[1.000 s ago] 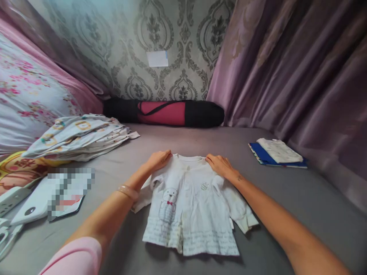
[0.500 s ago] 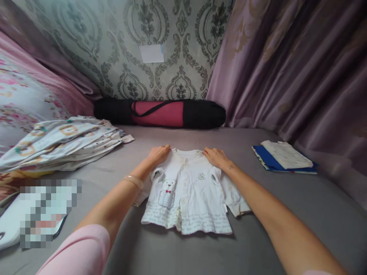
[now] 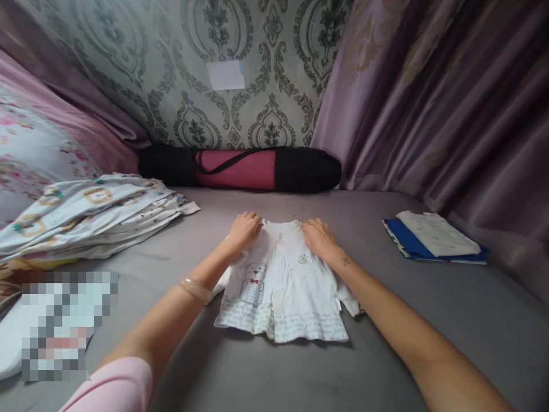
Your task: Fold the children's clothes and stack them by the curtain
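A small white long-sleeved shirt (image 3: 285, 286) with a bear print lies front up on the grey sheet, its collar away from me. My left hand (image 3: 246, 230) has its fingers closed on the shirt's left shoulder, beside the collar. At the opposite shoulder, my right hand (image 3: 318, 236) grips the cloth with bent fingers. Both sleeves lie partly behind the shirt body and my forearms.
Patterned clothes (image 3: 98, 212) are heaped at the left, above a partly pixelated white item (image 3: 17, 332). A black and red roll bag (image 3: 235, 169) lies along the wall. Folded blue and white cloths (image 3: 437, 234) sit at the right, near the curtain.
My left hand has shifted slightly inward and its fingers are more bunched over the shoulder. The shirt's hem has moved a little away from me, and the sleeves show less at the sides.
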Motion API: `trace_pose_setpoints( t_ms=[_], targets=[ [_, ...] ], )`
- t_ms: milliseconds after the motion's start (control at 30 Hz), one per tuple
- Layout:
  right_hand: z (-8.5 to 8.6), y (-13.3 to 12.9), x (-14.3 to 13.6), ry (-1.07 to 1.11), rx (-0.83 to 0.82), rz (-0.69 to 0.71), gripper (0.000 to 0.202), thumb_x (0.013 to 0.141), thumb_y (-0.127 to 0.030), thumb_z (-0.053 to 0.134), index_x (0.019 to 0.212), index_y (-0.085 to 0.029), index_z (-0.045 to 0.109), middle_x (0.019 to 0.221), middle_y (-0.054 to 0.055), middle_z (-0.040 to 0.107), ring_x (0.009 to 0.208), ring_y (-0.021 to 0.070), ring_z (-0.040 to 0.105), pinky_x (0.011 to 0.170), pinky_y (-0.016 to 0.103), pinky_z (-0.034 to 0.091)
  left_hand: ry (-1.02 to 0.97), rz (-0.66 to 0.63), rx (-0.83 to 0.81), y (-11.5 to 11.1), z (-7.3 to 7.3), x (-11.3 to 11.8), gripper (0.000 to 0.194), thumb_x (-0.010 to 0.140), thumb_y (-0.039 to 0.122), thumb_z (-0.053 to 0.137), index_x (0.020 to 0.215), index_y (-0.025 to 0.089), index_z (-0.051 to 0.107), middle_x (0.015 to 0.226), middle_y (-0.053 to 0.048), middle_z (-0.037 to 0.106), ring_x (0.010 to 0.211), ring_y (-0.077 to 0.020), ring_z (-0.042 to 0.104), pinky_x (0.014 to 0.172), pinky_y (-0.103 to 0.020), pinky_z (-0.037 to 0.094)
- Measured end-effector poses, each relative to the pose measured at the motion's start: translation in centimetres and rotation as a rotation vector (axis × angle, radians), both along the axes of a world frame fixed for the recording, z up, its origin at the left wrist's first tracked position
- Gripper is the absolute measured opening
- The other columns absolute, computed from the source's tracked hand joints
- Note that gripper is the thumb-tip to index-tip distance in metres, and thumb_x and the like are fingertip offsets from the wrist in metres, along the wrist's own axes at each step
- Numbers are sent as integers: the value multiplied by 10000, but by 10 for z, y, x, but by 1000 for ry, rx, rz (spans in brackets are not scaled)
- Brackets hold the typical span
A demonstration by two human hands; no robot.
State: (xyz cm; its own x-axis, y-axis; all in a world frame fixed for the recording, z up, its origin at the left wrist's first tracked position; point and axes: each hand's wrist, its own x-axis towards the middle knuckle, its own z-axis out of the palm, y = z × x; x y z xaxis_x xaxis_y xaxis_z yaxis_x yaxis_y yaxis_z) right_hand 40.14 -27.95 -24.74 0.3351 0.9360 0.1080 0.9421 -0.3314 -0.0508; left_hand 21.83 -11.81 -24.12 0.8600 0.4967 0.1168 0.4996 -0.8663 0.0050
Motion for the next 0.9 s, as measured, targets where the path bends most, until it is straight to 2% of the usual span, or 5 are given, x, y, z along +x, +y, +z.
trace_pose_setpoints(
  t_ms=[133,400,600,733,900],
  targets=[
    [-13,5,-18,64,-10,66,448,978,-304,283,1263,-86,551,1351,175,528,1249,268,455,1047,355,306,48,-120,-111,-19,-15,7,363,968,286,324,1117,93,593,1193,-186,607,1147,-269,545,974,-361,392],
    [-32,22,-11,221,-103,36,666,977,-467,215,1497,-53,245,1577,148,166,1455,269,122,1171,437,74,56,28,-173,-16,-46,20,659,977,492,236,1458,42,265,1544,-215,232,1445,-316,173,1151,-454,171],
    [-18,20,17,591,108,-4,548,981,-408,251,1429,-138,413,1530,113,328,1421,190,259,1154,363,204,130,40,-286,-8,-40,22,694,959,523,247,1480,65,211,1569,-193,160,1458,-309,106,1154,-475,165],
    [-7,-31,51,627,423,-164,401,919,-340,396,1212,-163,604,1195,109,658,1095,190,608,937,306,453,65,16,-280,-1,-32,21,638,933,435,395,1455,92,264,1548,-211,227,1442,-313,190,1139,-496,214],
    [-3,-131,54,472,49,-328,354,857,-448,484,791,-153,668,750,64,697,702,177,622,610,250,408,-185,-282,-209,-12,-29,38,408,916,235,412,1303,121,473,1413,-187,465,1333,-272,415,1093,-444,337]
  ],
)
